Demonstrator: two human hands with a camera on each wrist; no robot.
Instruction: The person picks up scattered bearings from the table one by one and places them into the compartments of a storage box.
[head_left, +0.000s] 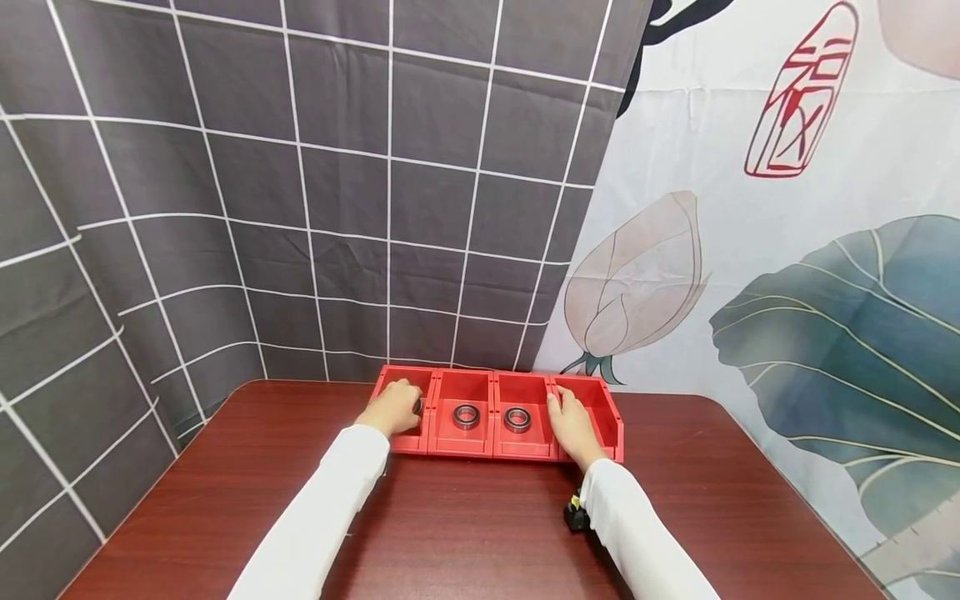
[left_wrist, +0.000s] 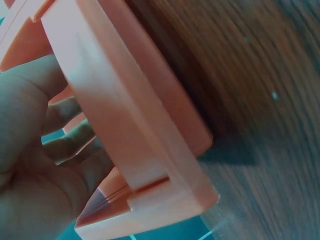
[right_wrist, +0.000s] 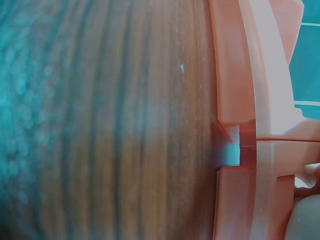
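Observation:
A row of joined red bins stands at the back of the table. My left hand reaches into the leftmost bin, its thumb and forefinger around a dark bearing, partly covered by the hand. In the left wrist view, the left hand has its fingertips hidden behind the bin wall. My right hand is in the rightmost bin beside its left divider; whether it grips anything cannot be seen. One bearing lies in the second bin, another bearing in the third.
The dark red wooden table extends in front of the bins. A small black and yellow object shows beside the right sleeve. Behind the bins hang a grey gridded cloth and a white cloth with printed leaves.

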